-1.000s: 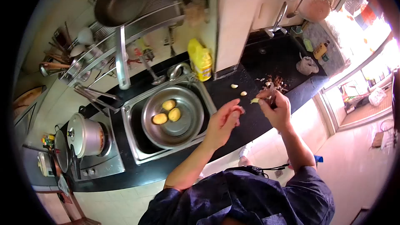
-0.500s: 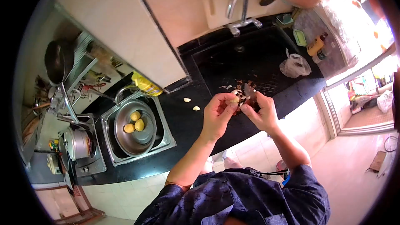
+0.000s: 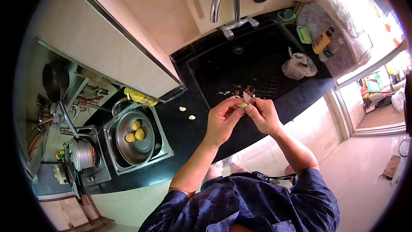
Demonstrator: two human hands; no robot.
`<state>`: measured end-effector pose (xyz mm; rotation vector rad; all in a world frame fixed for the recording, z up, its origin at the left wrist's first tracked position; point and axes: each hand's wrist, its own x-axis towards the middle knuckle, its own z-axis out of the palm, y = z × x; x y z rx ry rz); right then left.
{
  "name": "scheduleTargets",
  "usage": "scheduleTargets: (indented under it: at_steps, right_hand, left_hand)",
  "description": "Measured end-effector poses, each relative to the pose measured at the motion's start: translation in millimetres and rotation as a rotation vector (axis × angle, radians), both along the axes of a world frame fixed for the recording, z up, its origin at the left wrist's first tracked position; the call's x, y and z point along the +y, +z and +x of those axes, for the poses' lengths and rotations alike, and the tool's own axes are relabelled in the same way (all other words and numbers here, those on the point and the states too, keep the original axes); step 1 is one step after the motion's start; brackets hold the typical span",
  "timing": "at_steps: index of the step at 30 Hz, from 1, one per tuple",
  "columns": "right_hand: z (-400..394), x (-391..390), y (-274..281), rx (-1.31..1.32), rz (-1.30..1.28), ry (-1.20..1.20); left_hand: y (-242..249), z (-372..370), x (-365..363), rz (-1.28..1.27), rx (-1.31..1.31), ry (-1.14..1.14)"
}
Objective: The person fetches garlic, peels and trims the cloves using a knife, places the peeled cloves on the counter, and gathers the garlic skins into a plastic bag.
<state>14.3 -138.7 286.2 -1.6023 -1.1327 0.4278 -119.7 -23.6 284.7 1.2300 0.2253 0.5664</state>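
Observation:
My left hand (image 3: 223,120) pinches a pale garlic clove (image 3: 242,105) between thumb and fingertips. My right hand (image 3: 264,116) is closed around a small knife (image 3: 248,97); its blade points up past the clove, and its handle is hidden in my fingers. Both hands meet over the front edge of the black sink. Below and behind them, brown and white scraps of skin (image 3: 244,90) lie scattered in the sink. Two peeled cloves, one (image 3: 182,108) a little farther back than the other (image 3: 192,117), rest on the black counter to the left of my hands.
At the left, a metal bowl (image 3: 150,157) with several yellow potatoes stands in a steel basin (image 3: 165,150). A tap (image 3: 236,10) rises behind the black sink (image 3: 210,66). A plastic bag (image 3: 299,65) sits at its right, near a yellow bottle (image 3: 322,41). A pot (image 3: 81,154) stands far left.
My hands have drawn closer together, and the knife blade now sits right by the clove. The camera view has shifted slightly, moving the surroundings left in the picture.

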Motion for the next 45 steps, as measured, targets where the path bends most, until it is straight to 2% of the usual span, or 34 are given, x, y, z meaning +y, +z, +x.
scheduleTargets:
  at_steps: [7, 11, 14, 17, 18, 21, 24, 33, 40, 43, 45]
  right_hand:
    - [5, 8, 1, 0.076, 0.069, 0.073]
    - [8, 15, -14, -0.09, 0.057, 0.011]
    - [7, 21, -16, -0.158, 0.051, -0.031]
    - [5, 28, -13, -0.149, 0.049, -0.052]
    - [6, 29, -16, -0.158, 0.052, -0.044]
    - [5, 34, -19, -0.19, 0.066, -0.038]
    - [4, 37, -20, -0.219, 0.043, -0.037]
    - [-1, 37, -8, -0.165, 0.071, -0.037]
    - [3, 42, -12, -0.144, 0.02, 0.041]
    - [3, 42, -10, -0.136, -0.003, 0.04]
    - [2, 43, -12, -0.105, 0.009, 0.036]
  left_hand:
    - [3, 4, 0, 0.032, 0.054, 0.043]
    - [-1, 2, 5, 0.172, 0.122, 0.113]
    - [1, -2, 11, -0.04, 0.067, 0.057]
    - [-6, -4, 26, -0.129, 0.087, -0.008]
    - [-3, -4, 25, -0.14, 0.085, 0.017]
    - [2, -8, 32, -0.194, 0.071, -0.093]
    - [-3, -12, 37, -0.153, 0.081, -0.143]
    - [-7, -11, 37, -0.166, 0.009, 0.141]
    - [-10, -9, 34, -0.115, 0.011, 0.129]
    - [-12, -7, 34, 0.023, 0.032, 0.133]
    - [-10, -6, 32, 0.024, 0.023, 0.135]
